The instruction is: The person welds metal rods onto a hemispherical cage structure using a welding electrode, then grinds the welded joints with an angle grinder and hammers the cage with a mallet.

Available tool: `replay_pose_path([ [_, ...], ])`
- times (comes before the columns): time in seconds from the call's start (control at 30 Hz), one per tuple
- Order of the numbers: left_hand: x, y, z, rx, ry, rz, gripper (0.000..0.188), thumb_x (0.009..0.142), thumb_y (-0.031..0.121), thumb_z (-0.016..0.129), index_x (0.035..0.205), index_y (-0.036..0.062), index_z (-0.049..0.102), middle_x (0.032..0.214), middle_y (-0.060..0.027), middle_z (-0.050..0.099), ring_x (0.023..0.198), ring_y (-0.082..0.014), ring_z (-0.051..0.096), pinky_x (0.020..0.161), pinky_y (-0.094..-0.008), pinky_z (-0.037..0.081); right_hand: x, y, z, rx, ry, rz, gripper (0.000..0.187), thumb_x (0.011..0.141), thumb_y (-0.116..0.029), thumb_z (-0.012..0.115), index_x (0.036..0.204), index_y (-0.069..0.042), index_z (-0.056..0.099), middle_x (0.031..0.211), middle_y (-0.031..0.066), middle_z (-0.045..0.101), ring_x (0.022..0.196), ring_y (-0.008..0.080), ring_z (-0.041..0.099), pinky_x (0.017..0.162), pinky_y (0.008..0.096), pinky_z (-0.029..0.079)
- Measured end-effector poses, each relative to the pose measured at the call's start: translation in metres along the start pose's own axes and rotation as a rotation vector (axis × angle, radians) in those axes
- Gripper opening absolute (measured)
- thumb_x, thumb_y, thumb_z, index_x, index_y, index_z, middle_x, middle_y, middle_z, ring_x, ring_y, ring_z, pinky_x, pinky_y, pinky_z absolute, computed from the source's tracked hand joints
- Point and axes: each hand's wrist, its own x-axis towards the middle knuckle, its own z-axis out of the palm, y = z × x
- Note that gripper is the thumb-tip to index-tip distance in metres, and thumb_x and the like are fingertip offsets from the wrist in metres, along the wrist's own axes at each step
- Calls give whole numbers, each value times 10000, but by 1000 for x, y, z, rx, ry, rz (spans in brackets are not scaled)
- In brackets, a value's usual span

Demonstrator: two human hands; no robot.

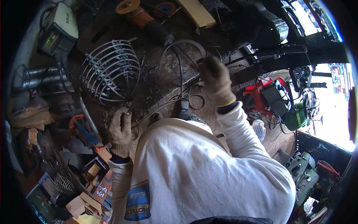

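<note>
On the dark workbench rests a cage of bent metal rods, its rings narrowing toward me. My left hand, in a tan knitted glove, has its fingers bent closed at the cage's narrow lower end. To the right, a thin metal hoop stands over the bench edge. My right hand, gloved too, is closed at the hoop's right side; the fingers' exact hold is partly hidden. Beyond the hoop lies an orange and black angle grinder with a round disc.
A welding machine with a lit display stands at the far left. A yellowish box lies at the back. Cables loop over the floor near my feet. Red equipment stands right; clamps and cartons crowd the left.
</note>
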Motion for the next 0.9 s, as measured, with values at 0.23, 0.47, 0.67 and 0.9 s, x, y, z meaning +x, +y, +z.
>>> replay_pose_path([
  [0.23,-7,-8,7,132,-122,-92,210,990,183,648,1140,42,689,1045,-193,718,984,-348,698,862,-406,537,58,-3,-89,-882,167,-418,234,901,-279,722,1053,-102,705,961,124,694,900,373,687,748,479,559],
  [0.47,-5,-12,16,94,-111,-151,208,976,179,655,1126,42,700,1092,-190,719,1030,-349,688,902,-407,532,91,36,-65,-1139,-132,-460,253,899,-244,662,1115,-129,724,1114,104,694,1064,331,653,890,470,542],
  [0.67,-3,0,19,233,-79,-139,212,1004,169,601,1139,24,675,1071,-204,711,987,-362,695,864,-409,544,92,50,-61,-1133,-208,-499,306,859,-171,645,1155,-143,720,1171,90,699,1099,338,649,897,461,542],
  [0.9,-1,8,20,264,-42,-153,187,957,172,674,1103,61,712,1061,-159,743,963,-319,731,821,-376,570,105,44,-61,-1096,-221,-537,292,841,-132,638,1123,-107,709,1126,146,694,1045,351,669,873,467,549],
])
